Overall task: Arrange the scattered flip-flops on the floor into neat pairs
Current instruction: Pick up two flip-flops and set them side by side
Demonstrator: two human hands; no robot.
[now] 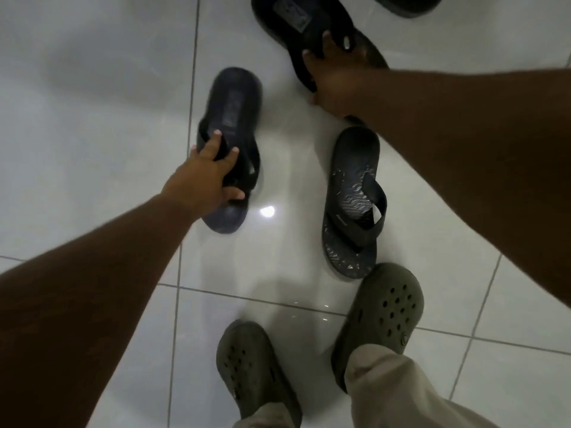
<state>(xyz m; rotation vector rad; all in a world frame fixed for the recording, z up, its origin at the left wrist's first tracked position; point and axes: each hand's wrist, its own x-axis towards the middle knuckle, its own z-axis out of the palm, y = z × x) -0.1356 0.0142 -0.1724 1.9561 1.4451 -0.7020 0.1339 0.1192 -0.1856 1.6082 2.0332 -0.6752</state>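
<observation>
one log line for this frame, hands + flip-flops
left hand: gripping dark flip-flop straps | right hand: on black flip-flop | patterned flip-flop: untouched on floor | pairs: not formed

Flip-flops (352, 202) apart, ahead of clogs (383, 307)

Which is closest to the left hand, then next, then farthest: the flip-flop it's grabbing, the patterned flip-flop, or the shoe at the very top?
1. Held flip-flop, in the left hand.
2. Patterned flip-flop, to the right.
3. Top shoe, far upper right, cut off by the edge.
</observation>
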